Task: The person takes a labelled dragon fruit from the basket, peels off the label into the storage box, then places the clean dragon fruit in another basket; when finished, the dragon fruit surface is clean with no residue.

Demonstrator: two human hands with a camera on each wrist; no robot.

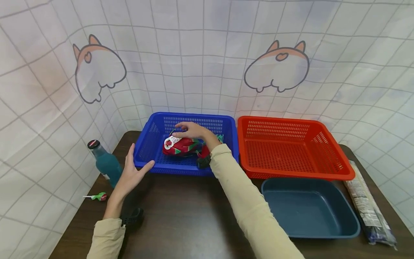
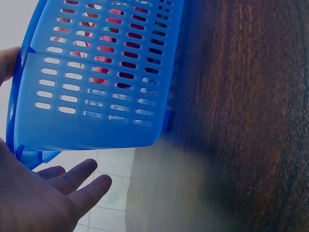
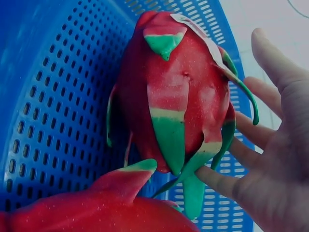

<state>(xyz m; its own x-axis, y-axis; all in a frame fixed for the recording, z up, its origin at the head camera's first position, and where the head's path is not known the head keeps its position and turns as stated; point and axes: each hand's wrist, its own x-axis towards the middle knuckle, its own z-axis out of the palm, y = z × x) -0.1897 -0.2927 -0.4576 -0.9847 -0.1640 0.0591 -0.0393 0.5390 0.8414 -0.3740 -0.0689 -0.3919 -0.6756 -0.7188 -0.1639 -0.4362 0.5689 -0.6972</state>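
A red dragon fruit with green-tipped scales and a white label (image 1: pixel 182 146) (image 3: pixel 193 96) lies in the blue basket (image 1: pixel 189 167) (image 2: pixel 87 133). Beside it is a second red fruit (image 1: pixel 203 151) (image 3: pixel 101 212), partly hidden by the right arm. My right hand (image 1: pixel 191 131) (image 3: pixel 275 145) is over the labelled fruit, fingers spread along its side; some fingertips pass behind its scales, so contact is unclear. My left hand (image 1: pixel 130 176) (image 2: pixel 38 193) is at the basket's front left corner, fingers extended and thumb apart, one digit against the rim.
A red basket (image 1: pixel 278 154) stands right of the blue one, with a dark blue-grey tub (image 1: pixel 304 212) in front. A long plastic-wrapped package (image 1: pixel 368 205) lies at the far right. At left are a blue-green bottle (image 1: pixel 108 163) and a wrapped lollipop (image 1: pixel 98 196).
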